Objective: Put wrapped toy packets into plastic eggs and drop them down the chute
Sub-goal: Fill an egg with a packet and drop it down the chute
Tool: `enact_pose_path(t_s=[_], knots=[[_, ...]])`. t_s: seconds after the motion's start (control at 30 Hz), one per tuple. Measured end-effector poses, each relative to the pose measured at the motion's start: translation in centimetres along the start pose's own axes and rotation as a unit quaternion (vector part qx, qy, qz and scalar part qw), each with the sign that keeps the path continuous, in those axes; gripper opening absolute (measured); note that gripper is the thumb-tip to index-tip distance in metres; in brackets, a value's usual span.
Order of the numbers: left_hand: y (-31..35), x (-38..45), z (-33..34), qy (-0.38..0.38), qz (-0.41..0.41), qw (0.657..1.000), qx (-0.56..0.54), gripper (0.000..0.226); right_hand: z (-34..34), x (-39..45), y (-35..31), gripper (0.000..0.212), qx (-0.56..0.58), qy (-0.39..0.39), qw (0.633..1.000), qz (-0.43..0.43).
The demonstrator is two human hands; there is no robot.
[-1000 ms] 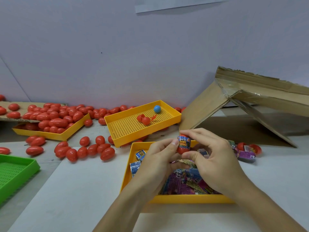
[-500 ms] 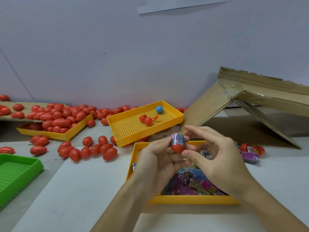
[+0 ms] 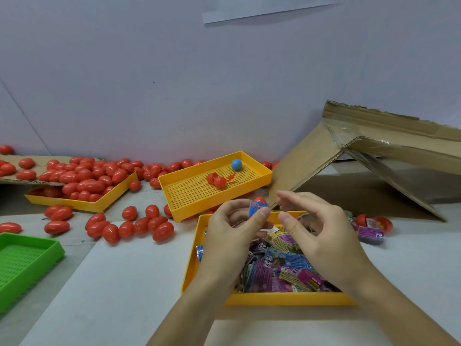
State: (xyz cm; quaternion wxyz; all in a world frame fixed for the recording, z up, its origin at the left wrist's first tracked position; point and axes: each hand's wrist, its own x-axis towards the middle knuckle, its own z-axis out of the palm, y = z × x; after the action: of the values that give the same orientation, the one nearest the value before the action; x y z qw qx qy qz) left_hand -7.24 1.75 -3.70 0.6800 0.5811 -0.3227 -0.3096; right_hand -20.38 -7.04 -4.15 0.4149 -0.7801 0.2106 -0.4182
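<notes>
A: Where is the left hand [image 3: 232, 233]?

B: Up over the yellow plastic tray of bright wrapped toy packets [image 3: 274, 299]. Its thumb and fingers [image 3: 264, 213] pinch a small blue wrapped packet [image 3: 255, 208].

A: And the right hand [image 3: 321, 233]?

B: At 3 o'clock from the left, just beside it. Its fingers are loosely bent and spread, holding nothing.

A: The eggs?

B: Shiny red plastic eggs [image 3: 139, 226] lie on the white surface [image 3: 119, 290] at 9 o'clock. The brown cardboard chute [image 3: 311, 156] leans at 1 o'clock.
</notes>
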Motion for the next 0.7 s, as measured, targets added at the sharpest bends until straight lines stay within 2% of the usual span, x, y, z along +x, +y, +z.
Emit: enact_pose_path(t_s=[0.1, 0.2, 0.3, 0.43, 0.57, 0.7], knots=[[0.6, 0.2, 0.1, 0.024, -0.003, 1.000, -0.005, 0.030, 0.0, 0.0, 0.2, 0.035, -0.001, 0.006, 1.000, 0.026], [2.3, 1.5, 0.6, 0.041, -0.031, 0.998, -0.044, 0.025, -0.1, 0.1, 0.5, 0.034, -0.002, 0.013, 0.999, 0.046], [4.5, 4.0, 2.5, 0.012, -0.053, 0.998, -0.022, 0.019, 0.0, 0.2, 0.9, 0.033, -0.007, 0.023, 0.998, 0.055], [8.0, 8.5, 7.7, -0.053, -0.051, 0.996, 0.050, 0.024, -0.1, 0.3, 1.1, 0.031, -0.002, 0.029, 0.997, 0.075], [9.9, 12.2, 13.5, -0.088, -0.018, 0.987, 0.136, 0.050, -0.1, 0.2, 1.0, 0.031, -0.025, 0.035, 0.997, 0.064], [10.1, 13.3, 16.1, -0.085, -0.040, 0.983, 0.158, 0.057, 0.0, 0.2, 1.1, 0.033, -0.053, 0.028, 0.996, 0.062]])
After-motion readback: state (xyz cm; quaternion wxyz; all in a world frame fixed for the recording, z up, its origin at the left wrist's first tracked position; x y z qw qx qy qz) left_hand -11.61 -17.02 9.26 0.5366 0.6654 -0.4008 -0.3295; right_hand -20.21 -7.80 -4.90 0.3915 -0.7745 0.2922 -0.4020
